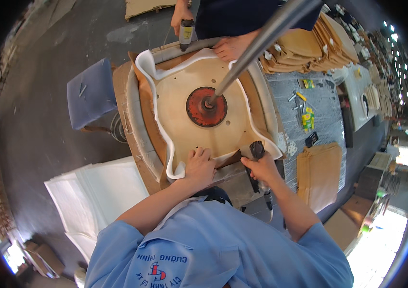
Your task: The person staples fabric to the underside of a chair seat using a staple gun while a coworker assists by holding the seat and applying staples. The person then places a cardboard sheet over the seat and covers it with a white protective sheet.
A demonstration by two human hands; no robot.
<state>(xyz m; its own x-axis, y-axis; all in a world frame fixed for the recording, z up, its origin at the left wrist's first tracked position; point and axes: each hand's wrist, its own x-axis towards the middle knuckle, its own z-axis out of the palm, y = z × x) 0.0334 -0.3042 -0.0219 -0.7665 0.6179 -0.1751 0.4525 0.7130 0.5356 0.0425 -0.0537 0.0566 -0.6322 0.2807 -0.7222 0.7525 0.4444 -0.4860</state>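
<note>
A pale wooden seat panel lies in a padded form, with a wavy white foam sheet and a brown cover standing up around its edges. My left hand is bent over the near edge, fingertips pressing on the panel; what lies under the palm is hidden. To its right, my right hand is wrapped around a dark staple gun, its head by the near right corner of the foam. A red round pressure plate on a slanted metal rod rests on the panel's middle.
Across the form, a co-worker's hand holds another staple gun; their other hand touches the far edge. A blue padded stool and white sheets lie left. Brown covers are stacked on the right-hand table.
</note>
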